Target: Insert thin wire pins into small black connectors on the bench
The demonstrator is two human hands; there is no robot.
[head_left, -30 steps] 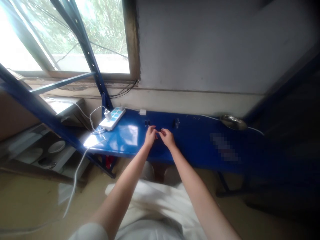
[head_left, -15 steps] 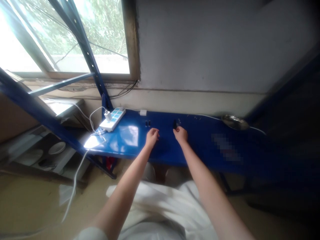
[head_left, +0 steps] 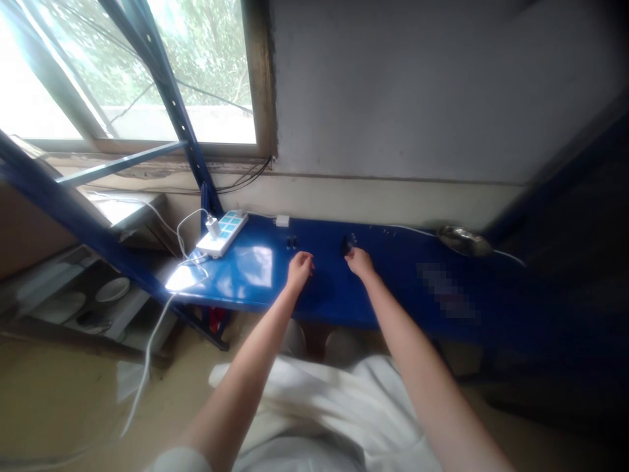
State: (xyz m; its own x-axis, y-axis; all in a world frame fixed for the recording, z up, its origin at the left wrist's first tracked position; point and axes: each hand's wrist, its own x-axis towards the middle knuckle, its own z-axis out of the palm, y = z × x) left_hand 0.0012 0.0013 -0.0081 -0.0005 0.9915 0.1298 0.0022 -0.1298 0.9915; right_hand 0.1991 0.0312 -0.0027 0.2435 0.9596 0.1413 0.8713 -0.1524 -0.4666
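Note:
My left hand (head_left: 300, 267) is closed above the blue table (head_left: 324, 288), fingers curled together; whatever is in them, if anything, is hidden. Just beyond it lie two small dark pieces (head_left: 291, 242) side by side. My right hand (head_left: 360, 262) is also closed, thumb and fingertips pinched beside a small dark object (head_left: 346, 245). Small clear or shiny bits (head_left: 352, 238) lie right behind those fingertips. I cannot make out whether the right fingers hold anything.
A white power strip (head_left: 223, 235) with a plug and cables sits at the table's left end. A white adapter (head_left: 282, 221) lies at the back edge. Tiny bits (head_left: 388, 232) and a shiny metallic rounded object (head_left: 464, 240) are at the back right. A blue metal post (head_left: 170, 98) rises at left.
My right hand has moved slightly to the right, its fingers still pinched. The left hand stays almost where it was.

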